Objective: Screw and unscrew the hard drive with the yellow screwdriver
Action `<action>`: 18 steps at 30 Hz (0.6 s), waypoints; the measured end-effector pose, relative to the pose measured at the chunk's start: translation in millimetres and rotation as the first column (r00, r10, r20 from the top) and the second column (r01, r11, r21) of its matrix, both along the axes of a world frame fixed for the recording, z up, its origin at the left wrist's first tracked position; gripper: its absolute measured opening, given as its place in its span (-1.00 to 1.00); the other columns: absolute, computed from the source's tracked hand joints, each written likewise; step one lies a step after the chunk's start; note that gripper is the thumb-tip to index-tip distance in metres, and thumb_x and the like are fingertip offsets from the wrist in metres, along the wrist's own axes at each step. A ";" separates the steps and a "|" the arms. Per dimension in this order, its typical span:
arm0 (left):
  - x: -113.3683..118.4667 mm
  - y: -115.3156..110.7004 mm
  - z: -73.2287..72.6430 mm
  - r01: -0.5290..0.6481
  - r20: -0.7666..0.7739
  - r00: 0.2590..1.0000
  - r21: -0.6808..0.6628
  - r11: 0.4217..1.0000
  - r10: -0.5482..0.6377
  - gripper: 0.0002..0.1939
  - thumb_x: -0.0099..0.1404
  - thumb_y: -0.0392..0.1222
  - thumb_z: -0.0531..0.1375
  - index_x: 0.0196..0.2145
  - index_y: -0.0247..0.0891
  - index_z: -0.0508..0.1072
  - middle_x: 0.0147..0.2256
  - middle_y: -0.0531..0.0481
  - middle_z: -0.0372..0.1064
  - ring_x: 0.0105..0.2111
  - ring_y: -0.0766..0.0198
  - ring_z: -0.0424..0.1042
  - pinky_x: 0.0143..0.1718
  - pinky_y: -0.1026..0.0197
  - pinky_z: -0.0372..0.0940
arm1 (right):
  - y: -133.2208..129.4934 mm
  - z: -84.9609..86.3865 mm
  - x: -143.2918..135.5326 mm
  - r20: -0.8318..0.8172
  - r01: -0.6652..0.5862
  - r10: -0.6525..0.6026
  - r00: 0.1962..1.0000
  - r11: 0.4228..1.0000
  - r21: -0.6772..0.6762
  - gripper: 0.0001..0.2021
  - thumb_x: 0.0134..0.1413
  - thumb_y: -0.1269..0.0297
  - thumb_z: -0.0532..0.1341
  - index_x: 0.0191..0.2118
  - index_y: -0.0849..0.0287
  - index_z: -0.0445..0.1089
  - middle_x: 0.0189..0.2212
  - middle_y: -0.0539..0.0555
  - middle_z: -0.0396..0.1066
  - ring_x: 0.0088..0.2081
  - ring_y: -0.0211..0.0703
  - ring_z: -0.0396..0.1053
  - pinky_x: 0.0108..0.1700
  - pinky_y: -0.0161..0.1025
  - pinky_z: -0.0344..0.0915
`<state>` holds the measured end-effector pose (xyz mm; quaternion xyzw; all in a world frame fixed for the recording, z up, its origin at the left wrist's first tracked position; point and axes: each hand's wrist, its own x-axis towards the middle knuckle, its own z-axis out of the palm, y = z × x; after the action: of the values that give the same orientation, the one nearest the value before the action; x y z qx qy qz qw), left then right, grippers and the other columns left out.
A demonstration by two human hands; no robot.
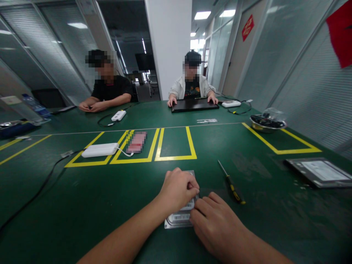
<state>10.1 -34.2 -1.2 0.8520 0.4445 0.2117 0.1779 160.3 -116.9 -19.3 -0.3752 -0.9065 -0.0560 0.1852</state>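
Note:
A silver hard drive (176,219) with barcode labels lies flat on the green table in front of me. My left hand (178,190) is over its upper part, thumb and fingertips pinched together near the right edge. Whatever is between those fingertips is hidden. Against the drive's lower right edge, my right hand (217,220) is closed, with curled fingers gripping that side. To the right of the drive lies a screwdriver (233,187) with a black and yellow handle.
Yellow tape (176,158) marks rectangles on the table. A white power bank (100,150) is cabled to a blurred phone (136,142). At right are a flat device (321,170) and a metal bowl (266,126). Across sit two people, one holding a dark panel (195,105).

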 end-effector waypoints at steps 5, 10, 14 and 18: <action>-2.2 1.6 -4.0 0.005 0.020 1.000 0.026 1.000 -0.005 -0.87 0.10 -0.30 0.37 -0.50 -0.06 0.56 -0.50 0.15 0.49 -0.36 0.16 0.37 -0.31 0.16 0.11 | 6.2 7.7 4.2 -0.051 0.028 -0.026 0.998 0.998 0.047 -0.82 0.20 0.45 0.10 -0.43 0.17 0.32 -0.45 0.05 0.33 -0.42 -0.16 0.15 -0.28 -0.12 0.00; -6.7 0.2 -4.1 0.018 0.012 1.000 0.048 0.999 -0.019 -0.87 0.09 -0.28 0.39 -0.47 -0.06 0.56 -0.47 0.16 0.49 -0.35 0.14 0.36 -0.31 0.15 0.09 | 18.3 21.6 20.7 -0.193 0.159 -0.133 0.972 0.979 0.126 -0.78 0.25 0.42 0.07 -0.40 0.20 0.39 -0.45 0.09 0.31 -0.38 -0.13 0.19 -0.30 -0.15 0.07; -9.9 -2.1 0.1 0.027 0.003 1.000 0.006 1.000 -0.027 -0.87 0.11 -0.28 0.38 -0.39 -0.07 0.55 -0.41 0.16 0.50 -0.31 0.15 0.38 -0.28 0.16 0.12 | 29.2 24.6 36.1 -0.144 0.357 -0.337 0.930 0.923 0.145 -0.80 0.26 0.37 0.08 -0.37 0.20 0.38 -0.44 0.11 0.30 -0.35 -0.09 0.23 -0.27 -0.13 0.14; -14.3 -3.0 3.3 0.067 -0.004 0.998 -0.012 0.998 -0.067 -0.88 0.18 -0.29 0.34 -0.32 -0.09 0.56 -0.34 0.13 0.50 -0.28 0.18 0.39 -0.24 0.17 0.17 | 36.0 22.1 46.1 0.007 0.556 -0.562 0.827 0.820 0.131 -0.91 0.20 0.32 0.14 -0.27 0.20 0.36 -0.33 0.17 0.32 -0.29 0.00 0.28 -0.34 -0.15 0.18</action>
<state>-4.2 -37.2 2.1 0.8659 0.4172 0.2011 0.1889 206.4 -80.9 2.8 -0.6109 -0.7554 -0.1723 0.1628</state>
